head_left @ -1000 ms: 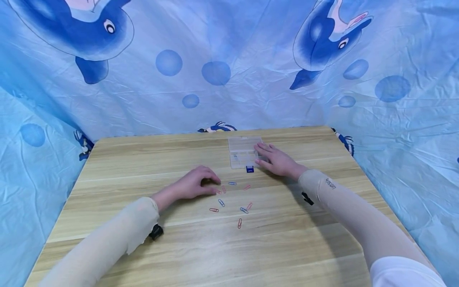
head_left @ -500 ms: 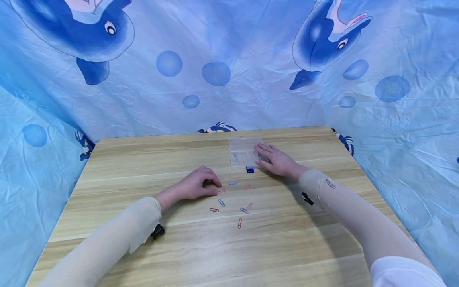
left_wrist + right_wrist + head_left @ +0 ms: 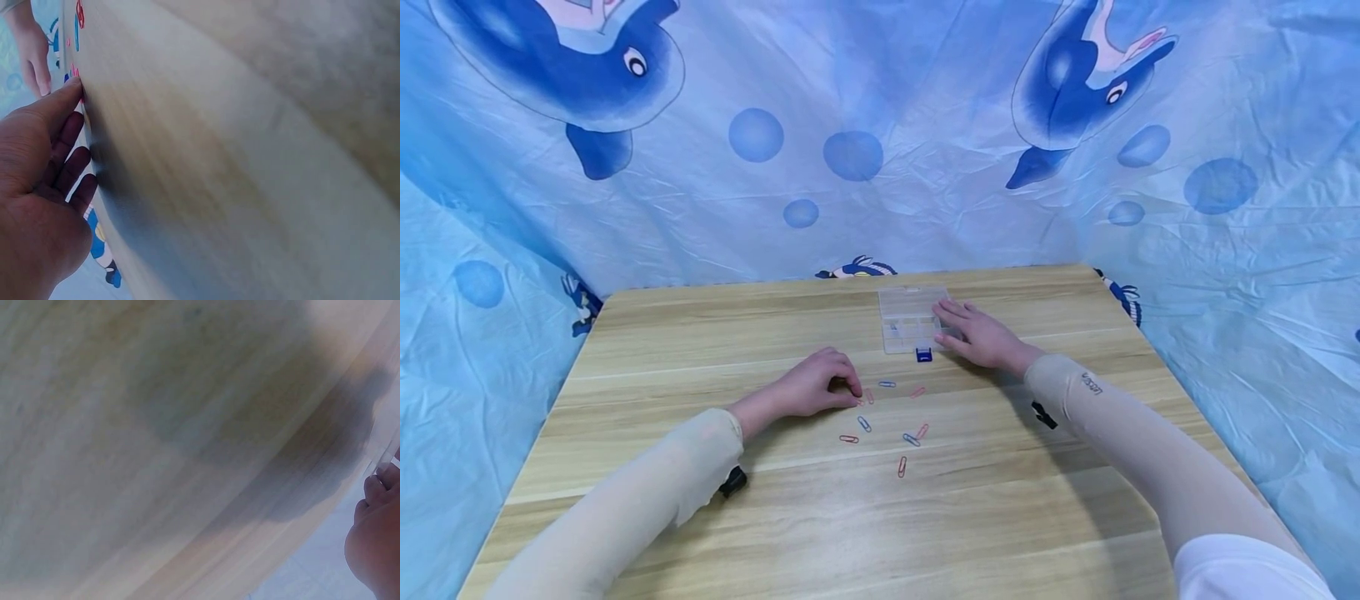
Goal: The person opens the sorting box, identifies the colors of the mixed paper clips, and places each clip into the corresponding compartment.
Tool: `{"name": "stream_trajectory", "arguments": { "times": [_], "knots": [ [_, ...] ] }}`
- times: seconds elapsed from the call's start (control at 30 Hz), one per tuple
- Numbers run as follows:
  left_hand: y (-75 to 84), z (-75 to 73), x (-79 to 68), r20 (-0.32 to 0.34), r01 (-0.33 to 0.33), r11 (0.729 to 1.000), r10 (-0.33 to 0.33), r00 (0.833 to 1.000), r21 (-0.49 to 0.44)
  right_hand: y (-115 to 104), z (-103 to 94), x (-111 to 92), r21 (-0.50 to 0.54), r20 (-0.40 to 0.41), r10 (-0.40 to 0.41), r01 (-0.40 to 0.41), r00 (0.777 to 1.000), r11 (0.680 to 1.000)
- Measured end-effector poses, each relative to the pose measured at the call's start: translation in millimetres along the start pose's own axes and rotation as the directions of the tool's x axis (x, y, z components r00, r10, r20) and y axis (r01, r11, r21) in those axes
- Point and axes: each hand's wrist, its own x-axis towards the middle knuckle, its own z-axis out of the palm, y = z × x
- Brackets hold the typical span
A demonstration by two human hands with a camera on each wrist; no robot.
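Several small paper clips in pink, red and blue lie scattered on the wooden table. My left hand [image 3: 816, 385] is at their left side, thumb and index finger closed together on a pink paper clip [image 3: 861, 402], mostly hidden by the fingertips. A second pink paper clip [image 3: 870, 396] lies right beside them. In the left wrist view the left hand [image 3: 47, 144] has its thumb tip at the pink clips. My right hand [image 3: 981, 336] rests with fairly straight fingers on the right side of an open clear plastic compartment box [image 3: 891, 343]. One of its compartments seems to hold something small.
A blue latch [image 3: 923, 355] sits at the box's front edge. Toward the front lie a red paper clip [image 3: 902, 467], a blue paper clip [image 3: 864, 424] and others. The wooden table [image 3: 700, 333] meets a blue dolphin-print curtain [image 3: 925, 208] at its back edge.
My left thumb and index finger have drawn together on the pink paper clip, with the hand shifting slightly right. The right hand and the box stay where they were.
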Motion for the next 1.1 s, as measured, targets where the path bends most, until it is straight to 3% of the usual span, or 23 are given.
{"name": "stream_trajectory", "arguments": {
  "times": [0.63, 1.1],
  "knots": [
    [6.7, -2.0, -0.4, 0.017, -0.019, 0.995, 0.017, 1.000, 0.099, 0, -1.8, -1, -0.001, -0.014, -0.013, 0.013, 1.000, 1.000],
    [13.0, -4.1, 1.4, 0.088, 0.027, 0.992, -0.038, 0.995, 0.124, -2, -1.6, -2, -0.005, -0.014, -0.010, 0.010, 1.000, 1.000]
  ]
}}
